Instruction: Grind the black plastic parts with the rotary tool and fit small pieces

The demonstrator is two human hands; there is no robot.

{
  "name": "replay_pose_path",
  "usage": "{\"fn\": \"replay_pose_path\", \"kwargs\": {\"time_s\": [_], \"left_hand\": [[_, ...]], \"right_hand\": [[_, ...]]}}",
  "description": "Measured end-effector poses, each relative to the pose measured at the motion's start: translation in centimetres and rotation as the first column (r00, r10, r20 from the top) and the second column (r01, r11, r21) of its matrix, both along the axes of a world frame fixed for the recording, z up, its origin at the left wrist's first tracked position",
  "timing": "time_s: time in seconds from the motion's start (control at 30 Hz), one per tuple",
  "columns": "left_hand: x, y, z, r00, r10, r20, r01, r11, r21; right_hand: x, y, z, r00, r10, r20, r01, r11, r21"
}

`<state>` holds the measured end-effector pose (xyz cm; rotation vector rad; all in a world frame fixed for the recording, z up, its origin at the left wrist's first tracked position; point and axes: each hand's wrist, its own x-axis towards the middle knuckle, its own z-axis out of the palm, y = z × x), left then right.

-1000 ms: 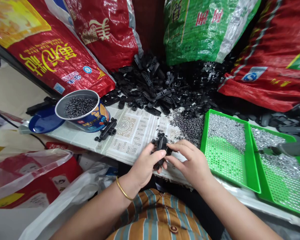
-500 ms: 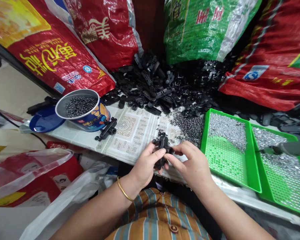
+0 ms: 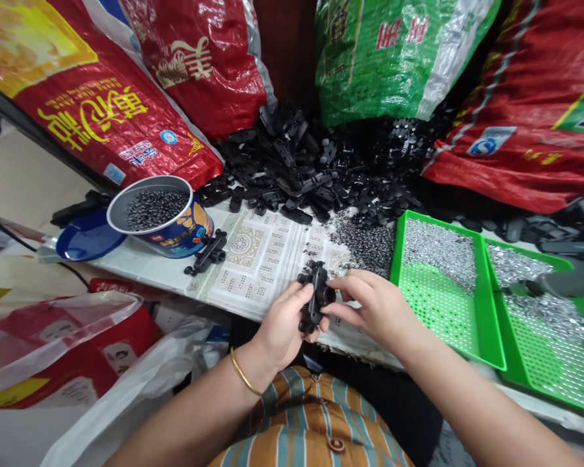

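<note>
Where the tabletop ends, well beyond both hands, woven sacks lean: a red sack (image 3: 102, 110) up and to the left, a green sack (image 3: 394, 58) straight ahead. At their foot, ahead of the hands, a heap of black parts (image 3: 311, 168) spreads wide.

Just right of the right hand: near green tray (image 3: 442, 311), perforated floor, silvery bits banked at its far end. Far green tray (image 3: 545, 350) touches it further right, same fill.

Under and ahead of the hands: printed sheet (image 3: 263, 253) covering the table. Grey pellets (image 3: 365, 240) scattered on it just beyond the right hand.

Well to the left of the left hand: tin (image 3: 158, 217), tilted, full of dark pellets; blue lid (image 3: 85, 237) beside it. A loose black part (image 3: 208, 251) lies between tin and left hand.

Left hand (image 3: 285, 324): fingers curled round the held black part (image 3: 316, 298), thumb across its front. Part stands roughly upright, just above the table's near edge.

Right hand (image 3: 374, 308): thumb and forefinger pinched on the part's right side, other fingers loosely bent.

Gold bangle (image 3: 243, 373) on the left wrist.
</note>
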<state>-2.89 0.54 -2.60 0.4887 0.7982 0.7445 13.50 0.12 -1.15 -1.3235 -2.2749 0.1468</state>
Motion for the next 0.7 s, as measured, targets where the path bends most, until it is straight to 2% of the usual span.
{"fn": "replay_pose_path", "kwargs": {"time_s": [0.07,0.13,0.2,0.3,0.4,0.47,0.53,0.57,0.6,0.7], "left_hand": [[0.3,-0.2,-0.2,1.000,0.015,0.014,-0.015,1.000,-0.003],[0.5,-0.4,-0.6,0.999,0.037,0.020,-0.037,0.999,0.003],[0.7,-0.4,-0.9,0.997,0.064,0.031,-0.064,0.998,0.004],[1.1,-0.2,-1.2,0.993,0.086,0.080,-0.084,0.996,-0.028],[1.5,0.3,-1.0,0.985,0.078,0.152,-0.068,0.995,-0.073],[1.6,0.6,-0.8,0.986,0.051,0.158,-0.034,0.994,-0.108],[1.7,0.8,-0.5,0.991,0.011,0.130,0.010,0.987,-0.158],[1.7,0.8,-0.4,0.994,-0.001,0.105,0.020,0.983,-0.181],[1.8,0.7,-0.3,0.997,-0.003,0.074,0.017,0.981,-0.194],[2.3,0.4,0.3,0.999,0.005,-0.050,-0.013,0.987,-0.163]], "right_hand": [[-1.0,-0.6,-0.3,0.983,-0.177,-0.057,0.175,0.984,-0.034],[-1.9,-1.2,-0.6,0.931,-0.346,-0.115,0.338,0.938,-0.082],[-2.5,-1.6,-0.8,0.882,-0.445,-0.154,0.428,0.894,-0.132],[-2.5,-1.9,-0.7,0.864,-0.471,-0.180,0.439,0.878,-0.190],[-1.6,-2.7,-0.4,0.878,-0.411,-0.246,0.358,0.904,-0.233],[-0.3,-3.7,-0.3,0.857,-0.393,-0.333,0.344,0.918,-0.200],[1.6,-4.9,-0.2,0.772,-0.451,-0.447,0.452,0.885,-0.113],[2.9,-5.4,-0.1,0.699,-0.495,-0.515,0.548,0.835,-0.059],[4.4,-5.8,0.1,0.606,-0.530,-0.593,0.656,0.755,-0.005],[9.5,-6.5,0.9,0.311,-0.500,-0.808,0.904,0.418,0.088]]}}
